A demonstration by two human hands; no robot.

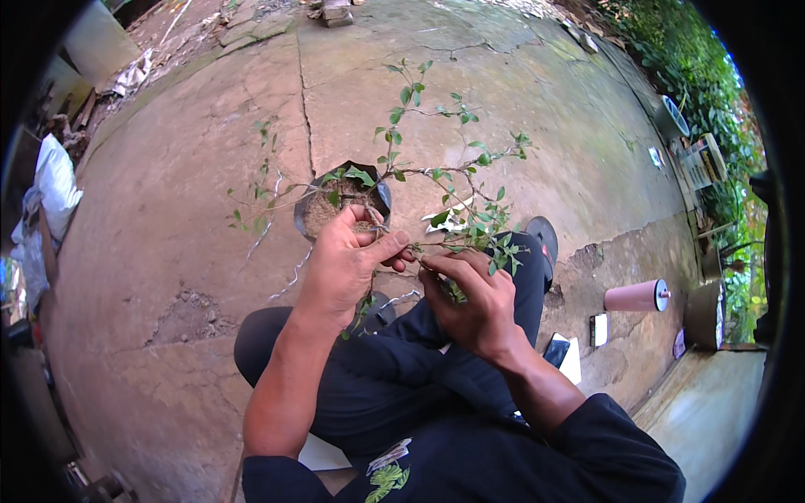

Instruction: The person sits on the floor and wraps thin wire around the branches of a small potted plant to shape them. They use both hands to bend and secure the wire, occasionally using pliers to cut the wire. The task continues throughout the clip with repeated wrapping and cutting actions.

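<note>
A small leafy plant [444, 171] with thin woody branches stands in a black planter bag [386, 198] filled with brown soil [323, 214], in front of my crossed legs. My left hand [340, 260] is closed on a branch near the plant's base, thumb and fingers pinching it. Just to its right, my right hand [474, 298] pinches a thin branch between thumb and fingertips, and leaves partly cover those fingers. Both sets of fingertips nearly meet. A crinkled silvery wire [289, 281] lies on the ground left of my left hand.
Cracked concrete [168, 218] surrounds me. At the right lie a pink tumbler [635, 296], a small white item [599, 329] and a dark phone [556, 348]. A sandal [545, 243] is by my right knee. White sacks [57, 180] are far left; a bucket [703, 162] stands by greenery.
</note>
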